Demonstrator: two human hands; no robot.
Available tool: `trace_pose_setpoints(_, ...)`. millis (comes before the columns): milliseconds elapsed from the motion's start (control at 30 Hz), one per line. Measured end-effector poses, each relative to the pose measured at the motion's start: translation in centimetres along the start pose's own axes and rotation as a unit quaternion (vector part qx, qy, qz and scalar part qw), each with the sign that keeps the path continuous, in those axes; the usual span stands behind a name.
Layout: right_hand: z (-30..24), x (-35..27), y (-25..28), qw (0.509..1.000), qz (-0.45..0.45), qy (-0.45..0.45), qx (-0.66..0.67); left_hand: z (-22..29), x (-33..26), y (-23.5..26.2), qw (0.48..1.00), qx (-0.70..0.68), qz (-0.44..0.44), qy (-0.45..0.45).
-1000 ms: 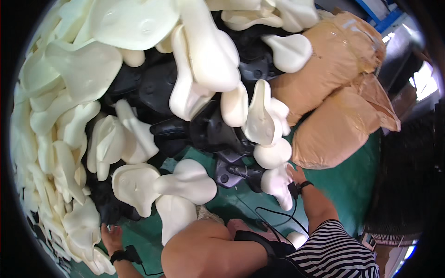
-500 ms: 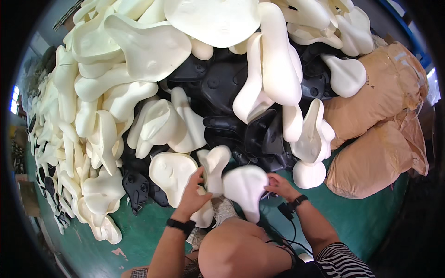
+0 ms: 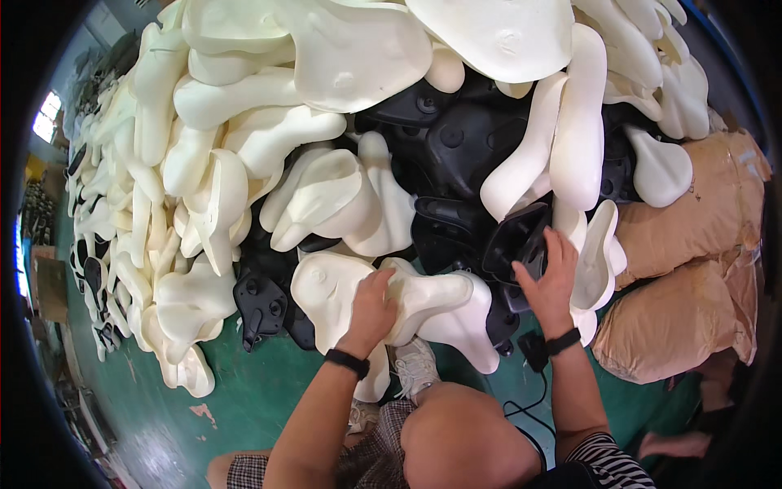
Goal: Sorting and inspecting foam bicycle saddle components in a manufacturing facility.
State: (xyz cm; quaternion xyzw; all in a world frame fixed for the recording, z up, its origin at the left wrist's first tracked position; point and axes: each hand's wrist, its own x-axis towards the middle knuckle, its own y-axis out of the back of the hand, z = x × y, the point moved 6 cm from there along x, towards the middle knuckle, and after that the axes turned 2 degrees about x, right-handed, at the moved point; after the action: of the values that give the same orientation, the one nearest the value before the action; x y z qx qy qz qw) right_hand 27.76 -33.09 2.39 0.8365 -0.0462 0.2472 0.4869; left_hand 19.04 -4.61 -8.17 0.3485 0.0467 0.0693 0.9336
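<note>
My left hand [image 3: 373,311] is closed on the near end of a cream foam saddle pad [image 3: 432,295], its fingertips partly hidden. Beneath that pad lies a whiter saddle pad [image 3: 466,330], its narrow end pointing down toward the floor. Another cream saddle pad [image 3: 322,289], hollow side up, sits just left of my left hand. My right hand [image 3: 551,277] reaches into the pile with thumb and fingers apart, around the edge of a black plastic saddle base [image 3: 513,244]; a firm grip does not show.
A large heap of cream saddle pads [image 3: 224,191] rises ahead and to the left, with black saddle bases [image 3: 468,138] among them. Two brown paper sacks [image 3: 676,322] stand at right. A black cable [image 3: 533,401] hangs by my right wrist. Another person's bare limb [image 3: 676,445] shows at lower right.
My right hand has let go of the whiter pad and moved up to the black bases. The cream pad by my left hand has tipped over across the whiter one. The view has shifted left.
</note>
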Motion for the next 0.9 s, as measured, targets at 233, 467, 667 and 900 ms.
trace_pose_setpoints(233,4.1,-0.1,-4.8,0.988,-0.063,-0.121,-0.078,3.2,2.0,-6.1,0.983,0.135,-0.110,-0.065)
trace_pose_setpoints(467,-3.7,1.4,7.0,0.998,-0.006,0.058,-0.030,8.7,-0.3,8.1,0.984,-0.108,0.128,-0.059)
trace_pose_setpoints(667,-16.5,3.4,6.0,0.916,-0.154,0.364,0.068,0.1,-4.2,20.5,0.950,-0.096,0.248,0.166)
trace_pose_setpoints(900,-17.0,-0.6,-6.1,0.899,-0.214,0.321,0.208,-10.9,-7.7,11.3,0.935,-0.227,0.168,0.216)
